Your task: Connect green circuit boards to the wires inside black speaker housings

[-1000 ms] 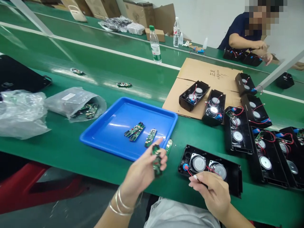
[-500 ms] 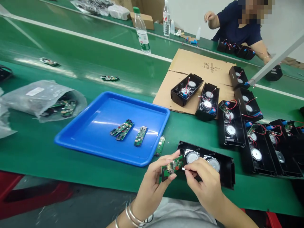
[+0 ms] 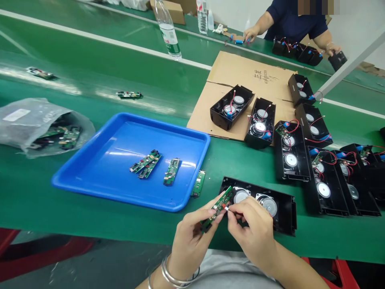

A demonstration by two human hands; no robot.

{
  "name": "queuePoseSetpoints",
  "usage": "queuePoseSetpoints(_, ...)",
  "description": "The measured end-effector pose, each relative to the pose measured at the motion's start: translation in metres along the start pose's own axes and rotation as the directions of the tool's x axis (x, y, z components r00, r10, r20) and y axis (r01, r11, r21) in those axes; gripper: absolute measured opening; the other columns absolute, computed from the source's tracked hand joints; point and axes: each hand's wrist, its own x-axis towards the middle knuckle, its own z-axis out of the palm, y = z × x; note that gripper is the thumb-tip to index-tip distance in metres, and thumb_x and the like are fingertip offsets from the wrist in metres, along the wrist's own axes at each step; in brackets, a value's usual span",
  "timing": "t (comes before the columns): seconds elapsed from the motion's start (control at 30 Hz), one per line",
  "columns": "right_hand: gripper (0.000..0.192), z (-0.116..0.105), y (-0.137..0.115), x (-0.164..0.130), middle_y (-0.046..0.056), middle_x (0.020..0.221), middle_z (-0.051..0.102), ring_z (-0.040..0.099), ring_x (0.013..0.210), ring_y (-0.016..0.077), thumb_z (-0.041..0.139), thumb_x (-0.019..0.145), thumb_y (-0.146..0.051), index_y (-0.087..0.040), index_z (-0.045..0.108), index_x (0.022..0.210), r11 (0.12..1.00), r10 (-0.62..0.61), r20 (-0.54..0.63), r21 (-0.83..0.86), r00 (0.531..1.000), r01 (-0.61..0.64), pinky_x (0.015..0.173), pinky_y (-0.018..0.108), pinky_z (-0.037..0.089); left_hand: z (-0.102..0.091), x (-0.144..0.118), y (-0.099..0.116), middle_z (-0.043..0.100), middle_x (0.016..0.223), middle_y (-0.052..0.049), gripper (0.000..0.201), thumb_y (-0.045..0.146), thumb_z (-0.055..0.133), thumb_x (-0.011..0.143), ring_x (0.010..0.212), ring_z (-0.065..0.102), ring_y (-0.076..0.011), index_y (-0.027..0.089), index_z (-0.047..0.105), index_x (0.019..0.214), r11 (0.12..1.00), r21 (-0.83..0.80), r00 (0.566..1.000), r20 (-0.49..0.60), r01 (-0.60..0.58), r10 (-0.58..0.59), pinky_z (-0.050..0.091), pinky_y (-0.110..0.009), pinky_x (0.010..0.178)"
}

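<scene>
My left hand (image 3: 194,230) grips a green circuit board (image 3: 221,202) by its edges, tilted up above the table's near edge. Between the fingertips of my right hand (image 3: 251,224) is a small white plug connector (image 3: 226,208), held right against the red part on the board; whether it sits inside a socket I cannot tell. Just behind both hands lies a black speaker housing (image 3: 284,214) with two round speakers (image 3: 267,205), partly covered by my right hand. The plug's wires are hidden behind my fingers.
Left of my hands is a blue tray (image 3: 90,186) with several circuit boards (image 3: 172,171). A plastic bag of boards (image 3: 18,120) lies further left. More speaker housings (image 3: 291,154) stand on the right and on cardboard (image 3: 222,76). Across the line, a co-worker's hand (image 3: 252,34) touches a blue part.
The white plug has come up against the board's red part, and the board is tilted more steeply. The co-worker's raised hand has lowered to the blue part. My view has shifted slightly.
</scene>
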Motion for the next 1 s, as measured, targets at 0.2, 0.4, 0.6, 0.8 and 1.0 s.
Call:
queuePoseSetpoints(0.2,0.014,0.003,0.001,-0.003,-0.001,0.062,0.054,0.048,0.056,0.0104,0.048,0.088,-0.009,-0.017,0.053,0.078,0.999,-0.019,-0.021,-0.041,1.0,0.018,0.051,0.021,0.04,0.003,0.001,-0.004,0.074,0.084,-0.001,0.013,0.02,0.065,0.08,0.075,0.072,-0.0174,0.025,0.058,0.09,0.991,-0.032,0.991,0.004,-0.131,0.131,0.062,-0.026,0.069)
queuePoseSetpoints(0.4,0.016,0.005,0.0,-0.005,0.001,0.061,0.055,0.047,0.055,0.0116,0.046,0.086,-0.006,-0.017,0.052,0.076,0.994,-0.055,-0.036,-0.092,0.998,0.052,0.052,0.023,0.04,0.008,0.001,-0.006,0.075,0.089,-0.005,0.02,0.011,0.063,0.08,0.074,0.073,-0.0185,0.023,0.056,0.095,0.963,-0.038,0.964,-0.012,-0.267,0.267,0.061,-0.025,0.067)
queuePoseSetpoints(0.6,0.015,0.006,-0.001,-0.008,0.001,0.061,0.055,0.046,0.055,0.0124,0.047,0.086,-0.005,-0.016,0.051,0.077,0.99,-0.08,-0.039,-0.121,0.996,0.074,0.052,0.025,0.04,0.011,-0.002,-0.011,0.074,0.099,-0.005,0.028,0.004,0.062,0.078,0.084,0.072,-0.0201,0.023,0.055,0.098,0.95,-0.079,0.954,-0.022,-0.301,0.301,0.061,-0.025,0.071)
queuePoseSetpoints(0.8,0.017,0.007,0.0,-0.009,0.002,0.06,0.054,0.045,0.054,0.0129,0.046,0.087,-0.005,-0.016,0.05,0.076,0.987,-0.084,-0.015,-0.139,0.996,0.081,0.051,0.026,0.04,0.006,-0.005,-0.004,0.069,0.113,-0.006,0.043,-0.002,0.061,0.075,0.095,0.068,-0.022,0.026,0.054,0.107,0.968,-0.142,0.976,0.033,-0.209,0.215,0.061,-0.025,0.073)
queuePoseSetpoints(1.0,0.013,0.009,0.005,-0.012,0.004,0.06,0.057,0.044,0.054,0.0143,0.047,0.089,-0.004,-0.013,0.054,0.083,0.962,-0.18,0.014,-0.206,0.984,0.178,0.05,0.028,0.038,0.001,0.0,0.014,0.071,0.108,-0.006,0.029,0.022,0.061,0.083,0.098,0.067,-0.0281,0.023,0.066,0.111,0.969,-0.149,0.97,0.174,0.199,-0.172,0.058,-0.037,0.084)
